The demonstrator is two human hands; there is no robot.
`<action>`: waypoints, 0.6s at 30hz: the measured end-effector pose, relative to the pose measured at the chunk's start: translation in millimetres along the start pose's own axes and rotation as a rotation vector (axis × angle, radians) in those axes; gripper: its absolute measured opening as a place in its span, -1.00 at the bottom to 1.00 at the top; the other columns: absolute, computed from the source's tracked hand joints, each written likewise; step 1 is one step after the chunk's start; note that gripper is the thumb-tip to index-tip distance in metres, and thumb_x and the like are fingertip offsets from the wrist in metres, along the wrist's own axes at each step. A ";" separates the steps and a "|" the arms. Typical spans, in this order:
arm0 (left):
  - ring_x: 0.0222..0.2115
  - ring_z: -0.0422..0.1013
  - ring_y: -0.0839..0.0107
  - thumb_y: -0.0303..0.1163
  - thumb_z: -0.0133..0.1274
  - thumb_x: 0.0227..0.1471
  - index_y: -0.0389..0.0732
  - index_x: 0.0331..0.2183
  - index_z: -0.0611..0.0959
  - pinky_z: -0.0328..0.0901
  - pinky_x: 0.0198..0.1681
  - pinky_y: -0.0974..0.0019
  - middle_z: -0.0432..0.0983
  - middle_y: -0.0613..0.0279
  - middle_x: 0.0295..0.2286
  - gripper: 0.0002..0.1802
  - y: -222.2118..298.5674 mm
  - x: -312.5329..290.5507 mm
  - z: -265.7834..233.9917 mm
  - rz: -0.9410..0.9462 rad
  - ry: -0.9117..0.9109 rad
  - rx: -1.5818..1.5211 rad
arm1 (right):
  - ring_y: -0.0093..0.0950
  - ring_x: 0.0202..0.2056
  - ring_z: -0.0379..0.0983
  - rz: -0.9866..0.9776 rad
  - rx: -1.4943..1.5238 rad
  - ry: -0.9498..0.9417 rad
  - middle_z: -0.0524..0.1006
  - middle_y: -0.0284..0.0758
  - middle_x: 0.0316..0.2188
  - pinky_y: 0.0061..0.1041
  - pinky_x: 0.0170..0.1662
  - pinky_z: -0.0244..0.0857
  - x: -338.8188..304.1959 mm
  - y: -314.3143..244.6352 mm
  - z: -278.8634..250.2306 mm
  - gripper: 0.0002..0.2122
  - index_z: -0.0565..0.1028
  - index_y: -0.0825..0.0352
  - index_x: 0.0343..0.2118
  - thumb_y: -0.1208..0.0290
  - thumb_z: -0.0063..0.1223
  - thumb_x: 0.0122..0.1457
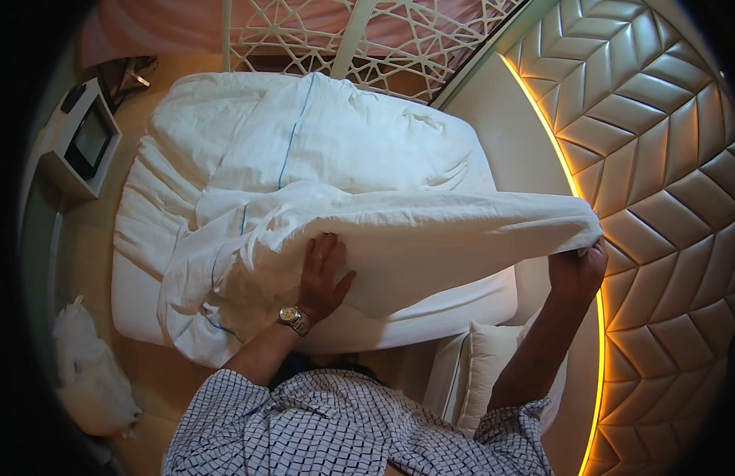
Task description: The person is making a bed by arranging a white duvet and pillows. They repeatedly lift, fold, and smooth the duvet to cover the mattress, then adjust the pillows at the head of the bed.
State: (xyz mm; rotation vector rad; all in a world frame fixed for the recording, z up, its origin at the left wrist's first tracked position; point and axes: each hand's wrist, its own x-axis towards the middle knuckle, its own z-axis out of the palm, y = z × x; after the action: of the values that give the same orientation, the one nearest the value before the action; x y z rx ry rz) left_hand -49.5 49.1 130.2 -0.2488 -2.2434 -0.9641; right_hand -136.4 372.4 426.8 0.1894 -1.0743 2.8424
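A white duvet (431, 238) with thin blue stripes lies bunched over the bed, its near part lifted toward the right. My right hand (580, 266) is closed on a corner of it, held up beside the padded headboard. Against the hanging side of the cloth rests my left hand (325, 278), palm toward it and fingers stretched out. A watch circles that wrist. Below the raised cloth shows the white-sheeted mattress (486, 301).
Cream pillows (486, 365) are stacked near my right side. A tufted headboard wall (661, 182) with a glowing strip stands at right. At left are a white plastic bag (94, 373) and a wall shelf (86, 143). A lattice screen (383, 40) stands beyond the bed.
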 end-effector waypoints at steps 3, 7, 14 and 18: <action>0.13 0.27 -0.12 -0.44 0.24 -0.02 -0.35 0.07 0.47 0.12 0.24 -0.11 0.34 -0.16 0.09 -0.41 -6.6 13.7 -3.3 0.045 0.094 0.039 | -0.28 -0.08 0.51 0.003 -0.021 -0.092 0.56 -0.13 -0.14 -0.19 0.14 0.38 5.8 -7.1 -2.4 -0.69 0.45 0.43 -0.08 0.33 -0.34 0.45; -0.01 0.39 -0.05 -0.50 0.14 0.05 -0.26 -0.16 0.60 0.24 0.13 -0.07 0.49 -0.04 -0.07 -0.75 -28.5 31.1 -10.2 0.122 0.049 -0.045 | -0.29 -0.09 0.51 0.002 -0.071 -0.159 0.55 -0.14 -0.14 -0.20 0.14 0.39 11.2 -7.3 8.5 -0.69 0.43 0.45 -0.08 0.35 -0.36 0.46; -0.05 0.41 -0.04 -0.44 0.23 0.00 -0.29 -0.18 0.59 0.28 0.09 -0.03 0.49 -0.09 -0.10 -0.69 -4.7 26.9 -37.8 0.013 0.027 -0.166 | -0.24 -0.10 0.51 -0.046 -0.074 -0.079 0.52 -0.12 -0.13 -0.15 0.13 0.40 27.7 0.0 18.2 -0.69 0.40 0.46 -0.03 0.36 -0.39 0.46; 0.13 0.29 -0.10 -0.23 0.35 -0.14 -0.42 0.10 0.42 0.15 0.23 -0.08 0.34 -0.21 0.10 -0.18 6.3 34.4 -20.2 0.028 -0.059 -0.026 | -0.31 -0.14 0.51 -0.049 -0.151 -0.012 0.55 -0.18 -0.24 -0.19 0.07 0.43 20.5 24.6 50.5 -0.68 0.45 0.44 -0.12 0.28 -0.30 0.45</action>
State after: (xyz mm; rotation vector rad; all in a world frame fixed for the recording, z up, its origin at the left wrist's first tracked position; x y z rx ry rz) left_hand -62.6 36.5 166.3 -0.3228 -2.2760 -0.9832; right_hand -155.8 321.5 451.4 0.2169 -1.2616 2.7065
